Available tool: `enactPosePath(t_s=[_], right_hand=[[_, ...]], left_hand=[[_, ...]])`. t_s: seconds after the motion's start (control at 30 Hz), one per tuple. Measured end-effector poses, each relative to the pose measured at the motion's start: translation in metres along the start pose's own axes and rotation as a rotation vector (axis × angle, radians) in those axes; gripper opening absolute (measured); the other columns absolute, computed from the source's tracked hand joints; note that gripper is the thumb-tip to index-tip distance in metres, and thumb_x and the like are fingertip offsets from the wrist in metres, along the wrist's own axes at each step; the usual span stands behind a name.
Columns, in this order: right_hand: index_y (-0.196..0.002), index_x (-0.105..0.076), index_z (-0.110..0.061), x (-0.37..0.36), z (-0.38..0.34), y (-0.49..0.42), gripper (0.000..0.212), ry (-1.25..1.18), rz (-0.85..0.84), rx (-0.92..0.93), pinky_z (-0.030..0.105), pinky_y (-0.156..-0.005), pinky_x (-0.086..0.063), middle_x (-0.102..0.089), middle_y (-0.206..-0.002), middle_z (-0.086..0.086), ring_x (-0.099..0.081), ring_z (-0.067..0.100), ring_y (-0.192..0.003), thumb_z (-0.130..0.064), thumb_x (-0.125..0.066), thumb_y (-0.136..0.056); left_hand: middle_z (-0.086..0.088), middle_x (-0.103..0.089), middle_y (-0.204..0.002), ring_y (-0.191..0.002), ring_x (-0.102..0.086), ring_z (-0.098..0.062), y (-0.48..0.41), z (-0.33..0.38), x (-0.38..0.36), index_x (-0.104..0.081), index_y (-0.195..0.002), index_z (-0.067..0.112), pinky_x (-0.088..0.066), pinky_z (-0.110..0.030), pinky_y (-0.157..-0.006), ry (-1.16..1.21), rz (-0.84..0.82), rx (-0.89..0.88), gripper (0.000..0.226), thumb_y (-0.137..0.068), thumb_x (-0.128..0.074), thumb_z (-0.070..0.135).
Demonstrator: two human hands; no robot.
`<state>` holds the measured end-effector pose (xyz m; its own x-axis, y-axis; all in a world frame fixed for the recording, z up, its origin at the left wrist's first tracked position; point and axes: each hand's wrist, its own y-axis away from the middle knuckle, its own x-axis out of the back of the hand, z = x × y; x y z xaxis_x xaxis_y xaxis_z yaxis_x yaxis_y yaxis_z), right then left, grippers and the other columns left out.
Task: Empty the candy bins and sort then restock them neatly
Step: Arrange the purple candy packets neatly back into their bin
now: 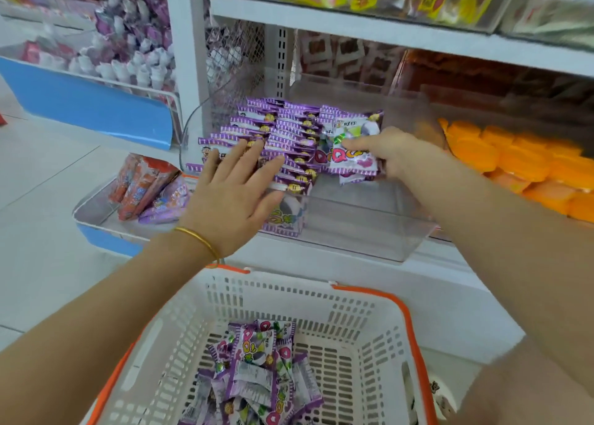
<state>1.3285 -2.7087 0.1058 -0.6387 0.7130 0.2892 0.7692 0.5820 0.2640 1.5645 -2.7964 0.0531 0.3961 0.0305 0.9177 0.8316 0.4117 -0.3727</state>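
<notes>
view: head camera, looking down over both arms
left hand (229, 193): spread flat, palm down, pressing on the near end of the filed rows; thin bracelet (199, 240) at the wrist
right hand (390, 154): curled round a bunch of packets (352, 156), thumb on top, pinching them on edge just right of the left hand's fingertips
rows of packets (289, 125): purple, standing on edge in tight lines, under the left fingers and just beyond them, touching the bunch at the right hand
clear bin (369, 231): holds the rows; bare floor showing below the right hand and toward the wrist
basket (369, 321): below both wrists, near the body
loose packets (257, 370): heaped in the basket bottom, faces turned every way
orange sweets (514, 164): next bin over, right of the right hand, apart from the purple stock
step, as judged: restocking, setting the gripped bunch against the last row
progress, as judged: left part of the bin filled, right part and the basket heap yet to go
doing it well: keep the flat palm bearing on the rows to stop them fanning; square the bunch, all faces one way; slide it in edge-first, snug to the neighbouring row; release only once upright
risk: lifting the palm too soon and toppling the lines toward the bare side
</notes>
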Motion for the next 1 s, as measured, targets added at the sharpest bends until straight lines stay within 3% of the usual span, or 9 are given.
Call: enactPosePath(t_s=[0.1, 0.23, 0.33, 0.47, 0.63, 0.77, 0.83, 0.9, 1.0], right_hand=[[-0.119, -0.058, 0.000, -0.018, 0.016, -0.028, 0.050, -0.060, -0.056, -0.048, 0.036, -0.075, -0.057, -0.070, -0.107, 0.014, -0.068, 0.020, -0.083, -0.007, -0.079, -0.074], [-0.122, -0.045, -0.011, -0.026, 0.030, -0.041, 0.069, 0.297, 0.078, 0.162, 0.028, -0.091, -0.042, -0.053, -0.113, -0.005, -0.051, 0.015, -0.101, -0.029, -0.084, -0.068], [-0.126, -0.045, -0.016, -0.018, 0.039, -0.044, 0.078, 0.474, 0.066, 0.166, 0.032, -0.095, -0.044, -0.057, -0.122, -0.003, -0.055, 0.019, -0.110, -0.041, -0.084, -0.064], [-0.118, -0.046, -0.017, -0.019, 0.045, -0.041, 0.056, 0.243, 0.037, 0.059, 0.033, -0.074, -0.051, -0.057, -0.114, 0.000, -0.055, 0.020, -0.099, -0.021, -0.081, -0.074], [-0.127, -0.034, -0.010, -0.034, 0.037, -0.046, 0.070, 0.151, 0.001, -0.017, 0.038, -0.077, -0.053, -0.049, -0.121, 0.006, -0.053, 0.024, -0.110, -0.018, -0.080, -0.075], [-0.120, -0.049, -0.007, -0.030, 0.035, -0.043, 0.062, 0.218, -0.025, -0.097, 0.029, -0.058, -0.048, -0.059, -0.112, 0.008, -0.057, 0.023, -0.096, -0.017, -0.084, -0.069], [-0.104, -0.056, -0.008, -0.023, 0.033, -0.037, 0.044, 0.194, -0.048, -0.104, 0.031, -0.063, -0.051, -0.062, -0.106, 0.008, -0.059, 0.022, -0.092, -0.011, -0.083, -0.070], [-0.090, -0.054, -0.007, -0.017, 0.024, -0.020, 0.031, 0.242, -0.031, -0.054, 0.034, -0.076, -0.053, -0.058, -0.094, 0.005, -0.056, 0.021, -0.090, -0.008, -0.080, -0.073], [-0.108, -0.053, -0.002, -0.005, 0.007, 0.029, 0.033, 0.276, 0.086, 0.241, 0.039, -0.076, -0.054, -0.050, -0.088, 0.003, -0.054, 0.019, -0.088, -0.006, -0.072, -0.081]], left_hand=[[-0.007, -0.027, -0.155, -0.145, -0.017, -0.029, -0.002, -0.004, -0.004, -0.036, -0.146, 0.027, -0.006, -0.050, -0.116, -0.005, 0.020, -0.006, 0.065, -0.092, -0.013, 0.055], [-0.009, -0.031, -0.153, -0.144, -0.022, -0.030, -0.002, -0.004, -0.006, -0.037, -0.145, 0.026, -0.011, -0.051, -0.115, -0.019, 0.028, -0.022, 0.062, -0.094, -0.015, 0.054], [-0.008, -0.030, -0.154, -0.145, -0.020, -0.029, -0.002, -0.006, -0.007, -0.036, -0.145, 0.027, -0.012, -0.052, -0.115, -0.011, 0.023, -0.018, 0.060, -0.095, -0.016, 0.053], [-0.008, -0.030, -0.154, -0.144, -0.021, -0.029, -0.002, -0.007, -0.009, -0.037, -0.145, 0.027, -0.014, -0.053, -0.115, -0.017, 0.026, -0.021, 0.063, -0.096, -0.009, 0.056], [-0.008, -0.030, -0.154, -0.144, -0.021, -0.028, -0.003, -0.007, -0.010, -0.037, -0.145, 0.027, -0.013, -0.052, -0.115, -0.006, 0.039, -0.019, 0.062, -0.096, -0.011, 0.055], [-0.007, -0.029, -0.154, -0.144, -0.020, -0.028, -0.003, -0.008, -0.010, -0.037, -0.145, 0.027, -0.013, -0.052, -0.115, 0.008, 0.044, -0.034, 0.064, -0.095, -0.009, 0.057], [-0.006, -0.028, -0.155, -0.145, -0.018, -0.027, -0.002, -0.009, -0.010, -0.036, -0.145, 0.028, -0.010, -0.050, -0.116, 0.026, 0.045, -0.040, 0.066, -0.094, -0.008, 0.059], [-0.005, -0.025, -0.156, -0.146, -0.016, -0.025, -0.002, -0.010, -0.008, -0.035, -0.146, 0.028, -0.009, -0.049, -0.117, 0.064, 0.057, -0.046, 0.067, -0.093, -0.008, 0.061], [-0.009, -0.032, -0.153, -0.141, -0.025, -0.030, 0.004, -0.005, 0.003, -0.042, -0.142, 0.017, -0.020, -0.050, -0.115, 0.136, 0.167, -0.078, 0.060, -0.097, -0.024, 0.051]])
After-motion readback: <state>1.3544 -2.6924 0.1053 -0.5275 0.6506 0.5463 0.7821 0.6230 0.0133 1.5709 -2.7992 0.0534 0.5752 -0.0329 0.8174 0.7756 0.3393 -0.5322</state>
